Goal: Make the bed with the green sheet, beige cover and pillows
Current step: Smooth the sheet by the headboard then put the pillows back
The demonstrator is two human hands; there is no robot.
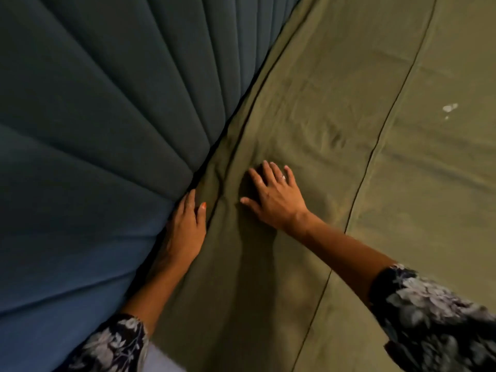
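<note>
- The headboard [94, 116] fills the left side of the view; the sheet [335, 108] spreads over the bed to its right.
- The two meet along a seam running from top right down to bottom left.
- The left hand [185, 229] lies at that seam, between headboard and sheet edge (fingertips hidden in the gap).
- The right hand [273, 194] rests flat on the sheet, just right of the left hand and apart from it.
- A stitched hem line [375, 157] crosses the sheet further right of both hands.
</note>
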